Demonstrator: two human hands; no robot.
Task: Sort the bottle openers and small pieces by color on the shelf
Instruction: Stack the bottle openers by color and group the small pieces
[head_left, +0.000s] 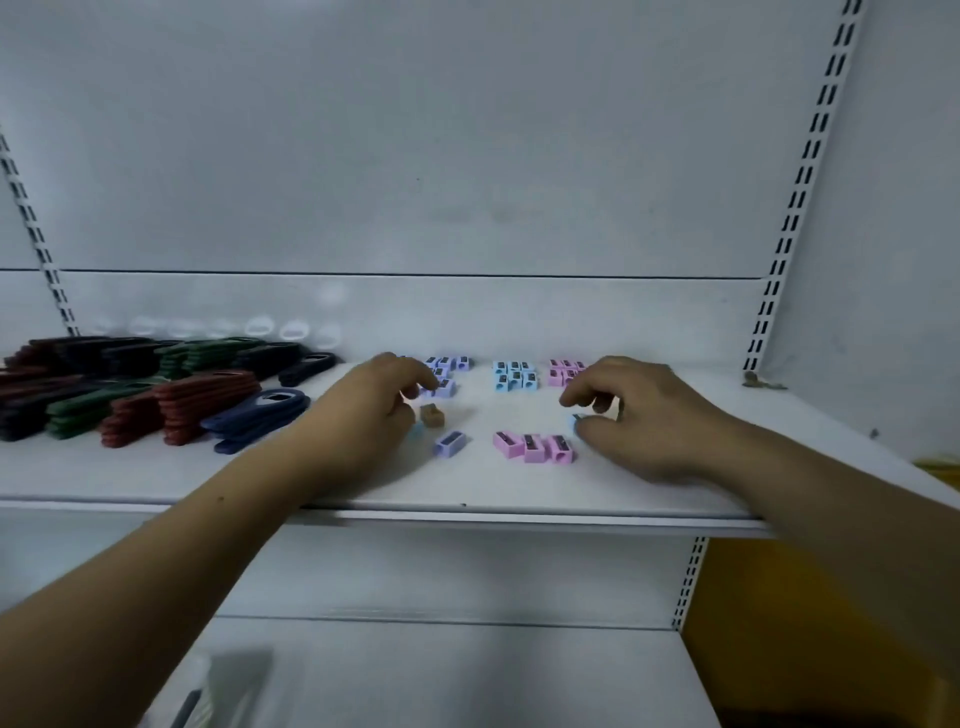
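Observation:
Small sharpener-like pieces lie on the white shelf (519, 493). At the back sit a purple group (448, 370), a light blue group (514, 375) and a pink group (562, 369). Nearer the front lie a brown piece (432, 415), a lone purple piece (450, 444) and three pink pieces (535, 448). My left hand (371, 410) hovers with curled fingers at the purple group; a light blue piece (415, 431) peeks out under its thumb. My right hand (641, 415) pinches another light blue piece (575, 419) between thumb and fingers. Bottle openers fill the shelf's left side.
The openers lie in stacks: black (78, 356), green (208, 351), red (202, 402) and dark blue (260, 415), with white ones (260, 328) along the back wall. A slotted upright (789, 218) stands at the right. A yellow bin (810, 649) sits below right, above a lower shelf (441, 665).

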